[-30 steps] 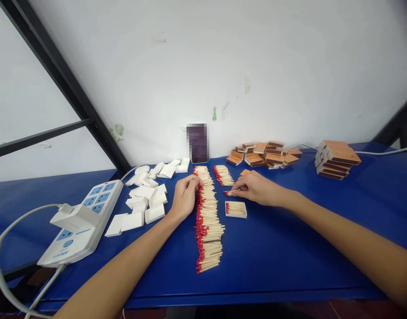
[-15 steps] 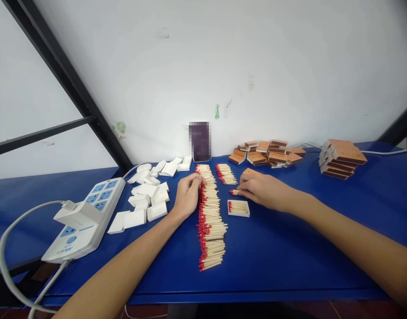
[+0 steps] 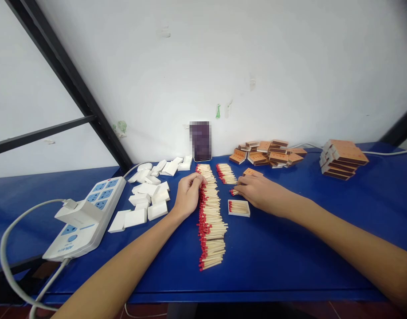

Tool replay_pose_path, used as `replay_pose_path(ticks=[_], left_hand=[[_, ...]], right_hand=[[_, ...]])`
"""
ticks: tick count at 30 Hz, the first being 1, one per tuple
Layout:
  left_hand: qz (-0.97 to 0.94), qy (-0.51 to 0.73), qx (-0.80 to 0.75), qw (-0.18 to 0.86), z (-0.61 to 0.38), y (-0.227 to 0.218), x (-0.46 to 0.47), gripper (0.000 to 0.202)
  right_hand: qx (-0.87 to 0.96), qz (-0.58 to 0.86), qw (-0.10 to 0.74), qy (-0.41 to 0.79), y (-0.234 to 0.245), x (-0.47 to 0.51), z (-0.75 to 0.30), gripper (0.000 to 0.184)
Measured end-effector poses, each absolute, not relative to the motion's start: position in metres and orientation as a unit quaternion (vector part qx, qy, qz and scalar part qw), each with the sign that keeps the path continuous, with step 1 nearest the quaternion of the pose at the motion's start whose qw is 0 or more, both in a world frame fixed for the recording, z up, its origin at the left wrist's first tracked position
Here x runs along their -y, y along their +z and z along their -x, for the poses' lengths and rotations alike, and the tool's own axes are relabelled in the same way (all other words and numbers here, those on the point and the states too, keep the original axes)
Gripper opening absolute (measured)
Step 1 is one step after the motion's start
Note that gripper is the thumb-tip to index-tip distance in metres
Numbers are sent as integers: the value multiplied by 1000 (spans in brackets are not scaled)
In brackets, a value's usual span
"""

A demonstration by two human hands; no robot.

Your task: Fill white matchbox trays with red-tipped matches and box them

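Observation:
A long row of red-tipped matches (image 3: 210, 212) lies down the middle of the blue table. My left hand (image 3: 189, 194) rests against its left side, fingers curled and thumb pressed in; what they grip, if anything, is hidden. To the right, my right hand (image 3: 265, 191) is closed over a few matches (image 3: 233, 192), whose red heads stick out left of the fingertips. Just below it sits a white matchbox tray (image 3: 239, 214) with a layer of matches inside. A shorter row of matches (image 3: 226, 173) lies above. Partly behind my right hand is an orange matchbox sleeve (image 3: 253, 172).
White matchbox trays (image 3: 146, 190) are scattered at left, beside a power strip (image 3: 90, 221) with a charger and cables. Orange matchbox sleeves (image 3: 270, 153) lie heaped at the back, with a stack of matchboxes (image 3: 343, 158) farther right. A dark, blurred-out device (image 3: 201, 141) leans on the wall.
My right hand has turned slightly and lowered over the few matches, covering more of them. My left hand stays at the long row.

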State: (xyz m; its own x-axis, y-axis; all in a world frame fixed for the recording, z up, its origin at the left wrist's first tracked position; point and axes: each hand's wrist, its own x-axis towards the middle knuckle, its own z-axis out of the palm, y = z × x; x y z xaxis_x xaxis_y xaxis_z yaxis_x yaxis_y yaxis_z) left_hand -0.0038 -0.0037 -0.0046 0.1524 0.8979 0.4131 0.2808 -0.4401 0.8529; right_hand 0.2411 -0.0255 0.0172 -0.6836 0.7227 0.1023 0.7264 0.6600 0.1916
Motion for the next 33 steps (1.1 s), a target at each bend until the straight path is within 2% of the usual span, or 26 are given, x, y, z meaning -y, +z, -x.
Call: replay_pose_path(ticks=[18, 33], left_hand=[[-697, 485, -428, 311, 4, -4, 4, 33], [-701, 474, -439, 301, 4, -3, 5, 33]], right_hand=[[899, 421, -8, -120, 20, 22, -240, 23], [903, 408, 11, -135, 9, 17, -246, 17]])
